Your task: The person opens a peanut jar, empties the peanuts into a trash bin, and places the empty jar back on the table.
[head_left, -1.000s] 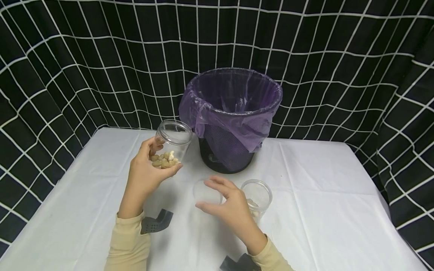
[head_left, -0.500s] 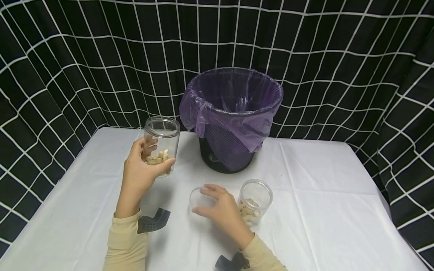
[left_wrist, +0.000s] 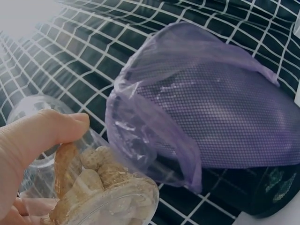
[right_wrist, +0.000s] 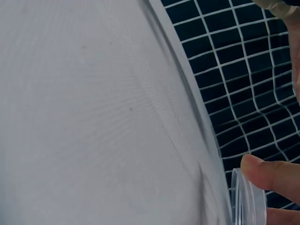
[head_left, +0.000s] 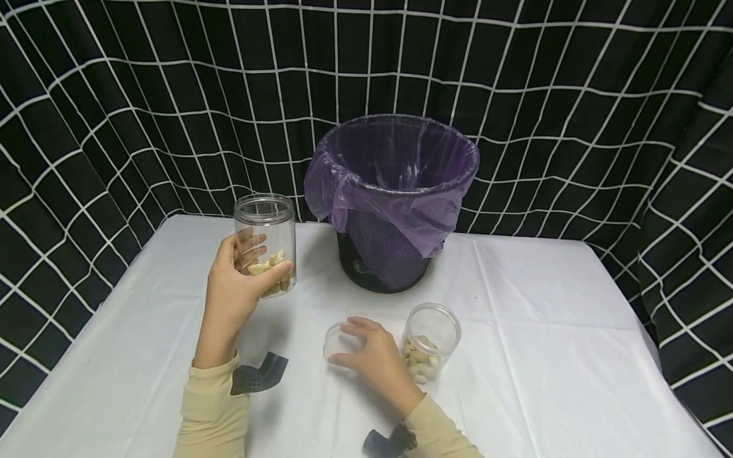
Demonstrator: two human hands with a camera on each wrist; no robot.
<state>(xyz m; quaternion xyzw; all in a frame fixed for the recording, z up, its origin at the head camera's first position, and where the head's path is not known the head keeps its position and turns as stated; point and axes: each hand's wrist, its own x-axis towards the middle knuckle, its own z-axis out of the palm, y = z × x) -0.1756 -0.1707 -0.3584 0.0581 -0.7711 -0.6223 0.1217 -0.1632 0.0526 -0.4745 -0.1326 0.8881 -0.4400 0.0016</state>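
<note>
My left hand grips an open peanut jar upright; tilting spills nuts. My right hand pinches, I think, the clear lid; it could slip.

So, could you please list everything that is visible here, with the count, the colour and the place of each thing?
Held jar: 1, clear, peanuts at the bottom, lifted above the table's left part.
Second jar: 1, clear, open, with peanuts, standing on the table by the right hand.
Lid: 1, clear, on the table left of the second jar.
Bin: 1, black mesh with purple liner, at the table's back.
Table: 1, white cover.
Backdrop: 1, black cloth with white grid, behind and at the sides.
Sleeves: 2, beige, at the bottom edge.
Left hand: 1, grips the held jar.
Right hand: 1, fingers on the lid.
</note>
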